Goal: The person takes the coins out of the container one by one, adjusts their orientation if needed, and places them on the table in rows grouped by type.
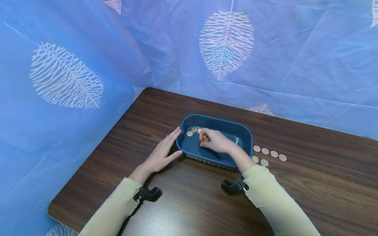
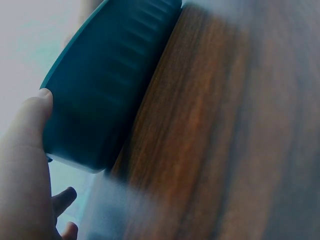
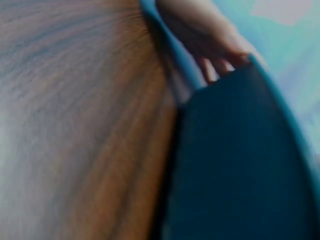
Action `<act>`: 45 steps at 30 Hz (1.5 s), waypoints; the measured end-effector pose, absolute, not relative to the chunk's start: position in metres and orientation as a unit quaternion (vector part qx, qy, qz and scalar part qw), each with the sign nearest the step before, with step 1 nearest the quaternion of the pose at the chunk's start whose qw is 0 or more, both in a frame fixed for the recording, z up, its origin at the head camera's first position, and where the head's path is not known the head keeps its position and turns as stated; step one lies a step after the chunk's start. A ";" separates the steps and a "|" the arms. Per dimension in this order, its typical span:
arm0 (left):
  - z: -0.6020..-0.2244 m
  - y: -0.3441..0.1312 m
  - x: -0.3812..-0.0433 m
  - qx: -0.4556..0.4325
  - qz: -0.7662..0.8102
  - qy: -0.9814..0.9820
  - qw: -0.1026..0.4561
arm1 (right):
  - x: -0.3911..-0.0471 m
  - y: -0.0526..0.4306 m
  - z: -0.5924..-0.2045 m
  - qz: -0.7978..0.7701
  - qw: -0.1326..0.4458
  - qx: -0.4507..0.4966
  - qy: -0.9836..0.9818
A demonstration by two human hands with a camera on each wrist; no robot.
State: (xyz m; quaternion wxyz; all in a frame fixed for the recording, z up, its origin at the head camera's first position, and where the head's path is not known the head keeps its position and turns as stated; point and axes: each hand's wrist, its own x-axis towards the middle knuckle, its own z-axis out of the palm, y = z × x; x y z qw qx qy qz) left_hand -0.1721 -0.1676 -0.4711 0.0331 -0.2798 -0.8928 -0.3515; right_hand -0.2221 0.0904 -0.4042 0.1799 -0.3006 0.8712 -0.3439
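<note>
A dark blue rectangular tub [image 1: 217,156] with rounded corners stands on the table. My left hand [image 1: 160,154] rests against its left end with fingers fairly straight, and in the left wrist view the thumb [image 2: 44,100] touches the rim. Inside the tub, my right hand [image 1: 217,140] has its fingers curled and pinches a small dark coin [image 1: 199,143] low over the tub's floor. Behind those fingers, gold-coloured coins [image 1: 190,133] and a copper-coloured coin [image 1: 199,130] lie in the far left part. The right wrist view shows the tub's outer wall [image 3: 240,160].
To the right of the tub, several copper-coloured coins [image 1: 274,154] lie in a row on the wooden table [image 1: 325,183]. Two gold-coloured coins [image 1: 264,163] lie in front of them, near my right forearm. A blue leaf-patterned cloth [image 1: 165,39] hangs behind and at the left.
</note>
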 end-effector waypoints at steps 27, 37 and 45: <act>-0.471 -0.167 -0.171 -0.282 -0.350 -0.893 0.032 | -0.173 0.265 -0.373 -0.371 0.103 -0.180 0.905; -0.471 -0.167 -0.170 -0.280 -0.354 -0.892 0.031 | -0.162 0.309 -0.408 -0.378 0.126 -0.150 0.905; -0.470 -0.166 -0.171 -0.282 -0.357 -0.890 0.032 | -0.158 0.318 -0.420 -0.350 0.120 -0.132 0.920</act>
